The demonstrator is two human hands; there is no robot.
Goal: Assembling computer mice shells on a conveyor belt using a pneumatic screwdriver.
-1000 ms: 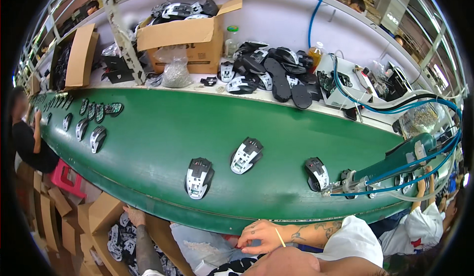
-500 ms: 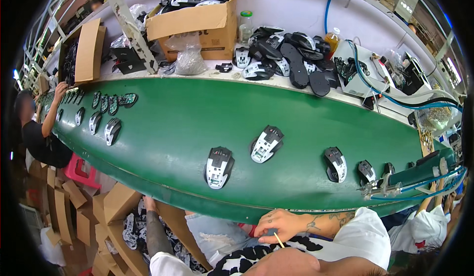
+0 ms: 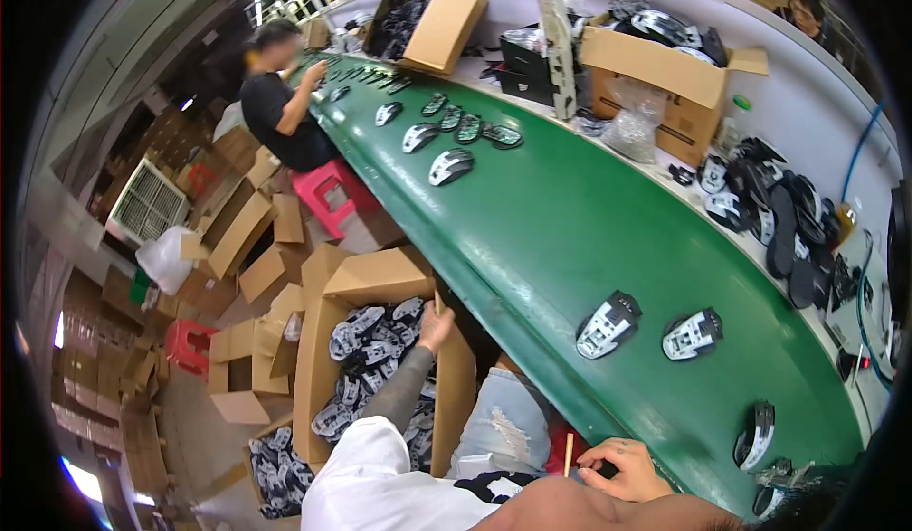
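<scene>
My left hand (image 3: 437, 327) grips the upper edge of an open cardboard box (image 3: 309, 379) beside the bench. Inside the box lies a heap of white-and-black computer mouse shells (image 3: 366, 350). My right hand (image 3: 627, 469) is near the front edge of the green conveyor belt (image 3: 532, 237), its fingers curled over something dark that I cannot make out. A thin tan stick (image 3: 568, 455) shows just left of it. Two partly built mice, one left (image 3: 608, 325) and one right (image 3: 693, 333), lie on the belt beyond this hand; another mouse (image 3: 755, 436) lies farther right.
Down the belt lie more mice (image 3: 450, 166) and green circuit boards (image 3: 467, 129). A person in black (image 3: 285, 118) works at the far end, by a pink stool (image 3: 332, 194). A carton of parts (image 3: 665, 89) and a pile of shells (image 3: 760, 189) line the back shelf.
The view has swung left, bringing the floor boxes into full sight. My left hand now shows on the box edge. My right hand remains near the belt's front edge.
</scene>
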